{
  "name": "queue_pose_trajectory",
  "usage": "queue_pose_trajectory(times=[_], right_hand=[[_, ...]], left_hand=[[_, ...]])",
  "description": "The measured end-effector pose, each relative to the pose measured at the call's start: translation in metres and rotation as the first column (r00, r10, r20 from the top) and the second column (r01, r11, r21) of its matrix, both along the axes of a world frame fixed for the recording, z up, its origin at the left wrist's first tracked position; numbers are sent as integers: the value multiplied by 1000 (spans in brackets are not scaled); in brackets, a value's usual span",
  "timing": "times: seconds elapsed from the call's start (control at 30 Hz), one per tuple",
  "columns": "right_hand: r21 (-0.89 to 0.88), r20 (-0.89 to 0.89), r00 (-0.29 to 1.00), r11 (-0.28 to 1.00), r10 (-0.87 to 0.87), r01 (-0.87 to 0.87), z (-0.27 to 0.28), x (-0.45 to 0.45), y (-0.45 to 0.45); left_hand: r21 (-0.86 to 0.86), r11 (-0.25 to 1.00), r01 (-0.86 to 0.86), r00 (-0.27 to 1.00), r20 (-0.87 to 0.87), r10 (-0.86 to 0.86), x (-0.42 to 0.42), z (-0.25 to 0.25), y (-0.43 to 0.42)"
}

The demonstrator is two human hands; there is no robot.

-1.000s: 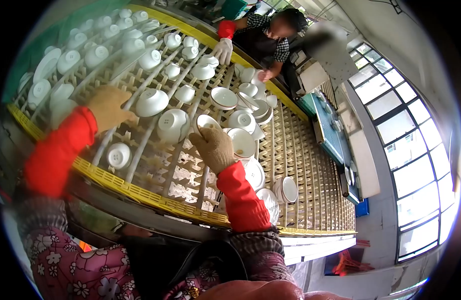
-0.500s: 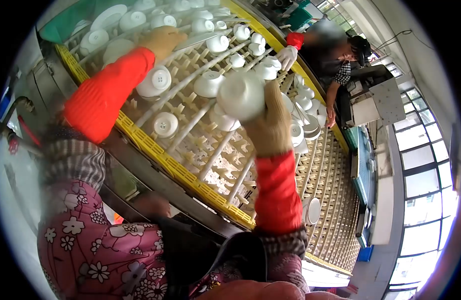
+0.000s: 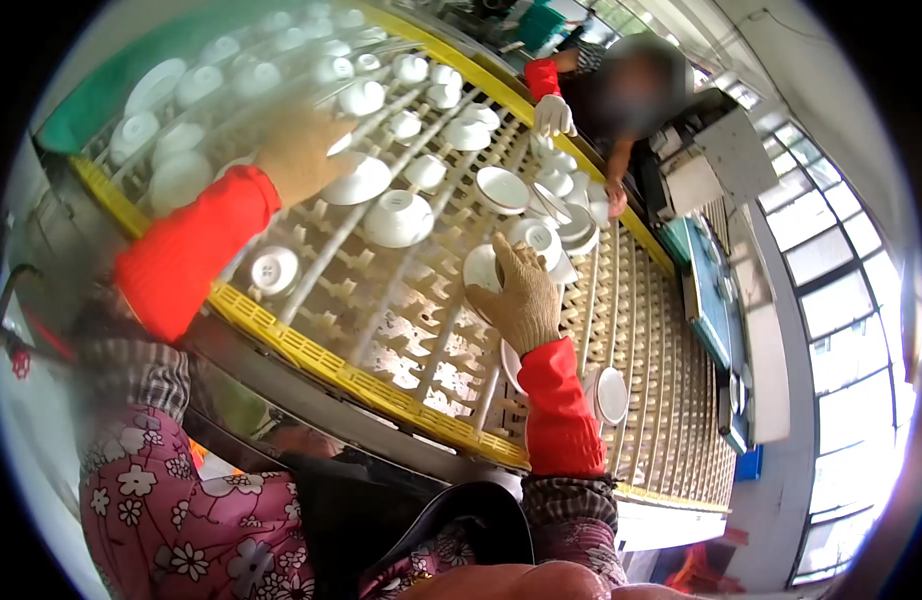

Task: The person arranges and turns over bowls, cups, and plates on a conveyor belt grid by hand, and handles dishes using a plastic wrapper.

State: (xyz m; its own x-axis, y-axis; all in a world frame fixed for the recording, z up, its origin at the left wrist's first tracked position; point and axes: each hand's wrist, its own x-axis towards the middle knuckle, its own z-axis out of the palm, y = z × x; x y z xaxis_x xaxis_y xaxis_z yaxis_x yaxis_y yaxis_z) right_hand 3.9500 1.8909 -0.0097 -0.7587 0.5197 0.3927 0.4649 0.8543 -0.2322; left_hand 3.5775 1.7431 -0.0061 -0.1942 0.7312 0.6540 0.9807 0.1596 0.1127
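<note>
My left hand (image 3: 303,155), in a tan knitted glove, reaches over the far left of the rack conveyor. Its fingertips are next to a white bowl (image 3: 361,180); blur and steam hide whether it grips anything. My right hand (image 3: 526,295), in the same kind of glove, is closed on the edge of a white bowl (image 3: 479,268), thumb on the near side and fingers over the top. Close to those fingers sits an upside-down white bowl (image 3: 537,236). Between my hands another upside-down bowl (image 3: 399,218) rests on the pegs.
The pegged conveyor (image 3: 631,350) has yellow edge rails (image 3: 361,378). Steam drifts over several dishes at the far left. A small upturned bowl (image 3: 274,269) lies near the front rail, and a dish (image 3: 609,396) at right. Across the belt, a co-worker's gloved hand (image 3: 555,116) rests near the rail.
The bowl that was raised in my right hand is no longer held up; that hand has moved lower, onto a bowl among the dishes. My left hand has shifted left and nearer.
</note>
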Motion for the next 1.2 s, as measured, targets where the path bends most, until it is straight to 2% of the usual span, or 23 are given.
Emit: queue_pose_trajectory(times=[0.03,0.1,0.2,0.23,0.3,0.33,0.43,0.57,0.6,0.67,0.7,0.73,0.77,0.83,0.87,0.9,0.97,1.03,1.07,1.1,1.13,1.17,1.2], right_hand=[[69,-13,1000,997,-20,21,-11,15,6],[13,104,982,988,-155,155,-16,31,5],[-57,172,974,985,-149,161,-16,42,-1],[-219,97,985,962,-145,164,-14,43,-3],[-534,-34,986,837,-166,122,-3,48,-17],[-641,40,982,749,-187,169,19,47,-25],[-895,-205,948,439,-243,-81,15,53,-25],[-882,-134,978,469,-159,-45,5,66,-26],[-871,-137,972,491,-193,-25,35,64,-54],[-892,-40,982,449,-183,47,6,85,-41],[-901,-30,983,431,-179,51,7,93,-46],[-945,-23,989,325,-149,27,15,102,-49],[-950,-72,971,311,-226,2,14,109,-47],[-961,-165,906,270,-389,-59,6,122,-51],[-976,-196,854,182,-482,-121,18,122,-57],[-956,-277,846,216,-455,-198,20,127,-53],[-893,-317,873,426,-372,-143,14,138,-41],[-819,-388,862,552,-326,-159,1,146,-29],[-816,-415,848,547,-329,-187,2,147,-28],[-812,-442,834,542,-331,-215,3,148,-26],[-839,-445,823,486,-353,-245,11,147,-28],[-866,-439,815,419,-378,-272,14,148,-29],[-726,-468,863,639,-189,-254,3,151,-19]], left_hand=[[-73,997,32,999,40,-29,5,-5,4],[-214,972,99,990,119,-74,25,1,6],[-109,969,223,975,23,-222,48,6,7],[-70,961,266,964,12,-266,56,11,6],[-120,943,311,950,8,-312,74,19,15],[-143,933,330,943,11,-332,84,22,24],[-132,939,317,943,-60,-327,107,19,76],[-302,941,155,965,-159,-210,151,-1,159],[-359,928,100,974,-157,-166,162,-11,180],[-512,856,66,979,-130,-154,173,-22,199],[-483,875,40,990,-102,-102,174,-32,206],[-454,891,15,996,-71,-52,175,-42,211],[-426,905,-11,999,-38,-6,174,-50,216],[-493,867,70,995,-26,-95,173,-40,203],[-511,852,117,993,36,-115,173,-35,195],[-518,840,163,987,94,-134,172,-27,190],[-357,876,323,923,-85,-375,139,-52,203],[-228,855,466,880,220,-420,133,-45,194],[-159,854,495,742,590,-320,136,-13,161],[-89,865,495,469,865,-180,137,10,136],[-85,848,523,594,750,-291,124,9,118],[-67,835,546,559,772,-304,117,13,92],[-48,822,567,523,792,-315,110,16,67]])
